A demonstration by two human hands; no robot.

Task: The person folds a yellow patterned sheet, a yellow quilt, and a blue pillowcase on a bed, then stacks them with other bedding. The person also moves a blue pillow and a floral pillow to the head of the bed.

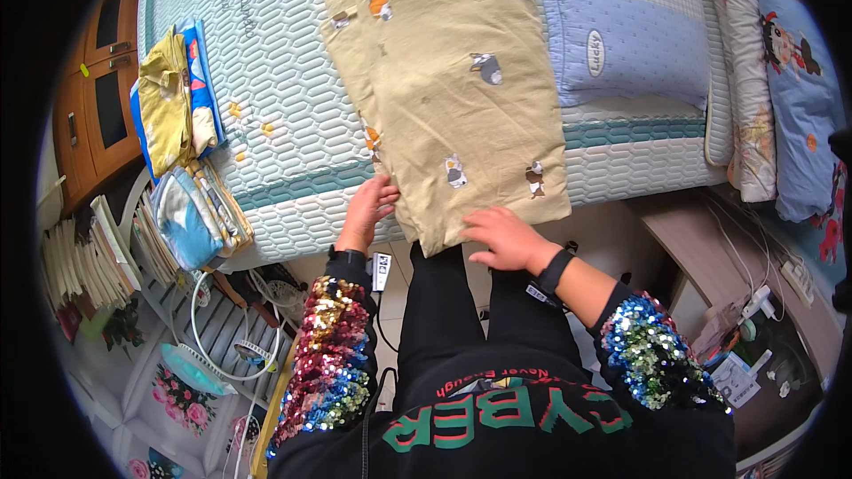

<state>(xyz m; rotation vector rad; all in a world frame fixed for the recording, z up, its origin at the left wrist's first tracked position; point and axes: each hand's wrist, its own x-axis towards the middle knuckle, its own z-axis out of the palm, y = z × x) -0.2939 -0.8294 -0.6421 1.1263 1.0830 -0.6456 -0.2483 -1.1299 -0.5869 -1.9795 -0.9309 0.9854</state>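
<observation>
A beige cotton bedding cover (432, 100), printed with small cartoon animals, lies folded in a long rectangle across the bed, its near end hanging over the mattress edge. At its left edge is my left hand (368, 211), fingertips against the fabric and no cloth visibly gripped. My right hand (511, 237) is at the near hem, fingers spread, with the fingertips on the cloth. Beneath the cover is a pale green quilted mattress pad (286, 93) with a teal band. A blue pillow (632, 46) with a checked upper part lies to the cover's right.
Folded yellow and blue cloths (166, 100) and more folded fabric (190, 216) sit at the bed's left edge, above books (90, 259). Rolled bedding (802, 106) lies far right. Cables and a power strip (795, 281) run over the desk (705, 239) at lower right.
</observation>
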